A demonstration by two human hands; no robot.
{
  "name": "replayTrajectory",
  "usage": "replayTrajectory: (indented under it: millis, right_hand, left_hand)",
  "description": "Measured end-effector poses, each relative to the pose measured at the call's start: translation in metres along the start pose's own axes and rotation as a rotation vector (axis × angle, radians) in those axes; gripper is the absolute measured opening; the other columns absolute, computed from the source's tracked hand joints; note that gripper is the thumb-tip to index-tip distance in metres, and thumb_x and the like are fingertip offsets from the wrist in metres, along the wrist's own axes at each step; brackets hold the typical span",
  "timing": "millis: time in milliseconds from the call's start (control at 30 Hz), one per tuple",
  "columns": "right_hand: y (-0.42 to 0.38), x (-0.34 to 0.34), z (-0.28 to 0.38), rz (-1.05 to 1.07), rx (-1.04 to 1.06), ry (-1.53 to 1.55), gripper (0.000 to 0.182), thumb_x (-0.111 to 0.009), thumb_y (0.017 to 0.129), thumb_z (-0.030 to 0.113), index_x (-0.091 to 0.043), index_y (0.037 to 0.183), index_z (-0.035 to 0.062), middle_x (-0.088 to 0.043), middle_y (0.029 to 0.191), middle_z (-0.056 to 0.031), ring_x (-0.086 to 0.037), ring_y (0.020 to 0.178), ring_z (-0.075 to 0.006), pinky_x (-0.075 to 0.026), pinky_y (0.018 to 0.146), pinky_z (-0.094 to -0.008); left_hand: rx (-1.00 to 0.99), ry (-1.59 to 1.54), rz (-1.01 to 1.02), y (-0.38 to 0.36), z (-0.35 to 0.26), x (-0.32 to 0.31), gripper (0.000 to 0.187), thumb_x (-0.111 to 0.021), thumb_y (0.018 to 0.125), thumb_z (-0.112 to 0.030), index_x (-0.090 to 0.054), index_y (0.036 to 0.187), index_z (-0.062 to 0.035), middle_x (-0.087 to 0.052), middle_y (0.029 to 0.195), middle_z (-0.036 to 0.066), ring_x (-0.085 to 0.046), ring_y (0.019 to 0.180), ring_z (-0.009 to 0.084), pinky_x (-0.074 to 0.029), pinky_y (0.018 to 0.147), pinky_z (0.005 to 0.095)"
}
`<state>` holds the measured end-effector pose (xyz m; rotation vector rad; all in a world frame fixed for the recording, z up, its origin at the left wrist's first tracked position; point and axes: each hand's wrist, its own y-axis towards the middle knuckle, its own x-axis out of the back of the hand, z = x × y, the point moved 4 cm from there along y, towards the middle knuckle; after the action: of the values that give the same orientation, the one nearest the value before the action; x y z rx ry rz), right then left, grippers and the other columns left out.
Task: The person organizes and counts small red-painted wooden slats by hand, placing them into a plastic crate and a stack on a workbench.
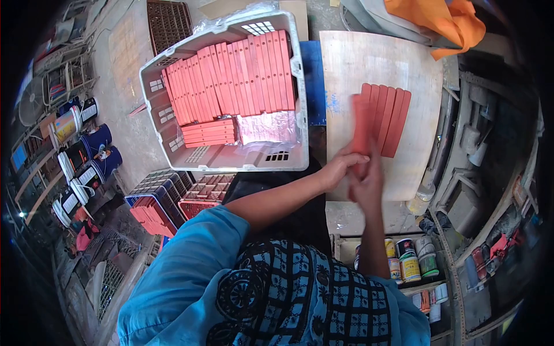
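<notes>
My left hand [339, 169] is closed around the lower part of a red-painted wooden slat [360, 124], its thumb lying across the front. Motion blurs the slat, and whether it is a single piece I cannot tell. Close against its lower end is my right hand [369, 183], smeared by movement, with its fingers indistinct. Just beyond the hands, several red slats [397, 124] with rounded ends lie side by side on a pale wooden board [415, 63]. The held slat overlaps the left side of that row in this view.
A grey plastic crate [303, 138] to the left holds rows of red slats with dark holes [231, 78]. Smaller crates [205, 193] with red pieces stand below it. Paint cans [410, 268] sit on a shelf at lower right, and an orange cloth [441, 23] hangs at the top.
</notes>
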<state>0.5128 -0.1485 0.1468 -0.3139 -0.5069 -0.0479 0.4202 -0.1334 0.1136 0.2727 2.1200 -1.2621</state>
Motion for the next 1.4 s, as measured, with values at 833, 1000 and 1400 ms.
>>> replayTrajectory:
  millis: [833,1000,1400]
  right_hand:
    - [-0.029,-0.285,0.135,0.182,-0.165,-0.173,0.021,-0.065,0.070,0.012,-0.049,0.081,0.0025,-0.055,0.070,-0.0122,-0.057,0.059,-0.0241,-0.047,0.055,-0.0375]
    - [0.004,-0.311,0.134,0.455,0.224,-0.443,0.020,-0.055,0.073,0.003,-0.046,0.090,0.0004,-0.055,0.079,-0.0201,-0.055,0.077,-0.0404,-0.045,0.065,-0.0453]
    - [-0.041,-0.429,0.113,0.899,0.549,-0.825,0.021,-0.048,0.078,0.011,-0.054,0.096,0.0026,-0.054,0.104,-0.0153,-0.052,0.103,-0.0309,-0.047,0.082,-0.0408]
  left_hand:
    - [-0.163,-0.319,-0.452,-0.267,-0.138,0.361,0.043,-0.051,0.074,-0.008,-0.050,0.117,-0.0030,-0.056,0.117,0.010,-0.057,0.101,0.0231,-0.049,0.075,0.0302]
    - [-0.242,-0.367,-0.513,-0.296,-0.145,0.387,0.041,-0.051,0.076,-0.011,-0.050,0.116,-0.0017,-0.056,0.116,0.010,-0.059,0.099,0.0223,-0.049,0.076,0.0292]
    - [-0.343,-0.498,-0.593,-0.339,-0.127,0.427,0.038,-0.048,0.080,-0.011,-0.049,0.117,-0.0013,-0.056,0.115,0.012,-0.059,0.098,0.0232,-0.050,0.072,0.0271]
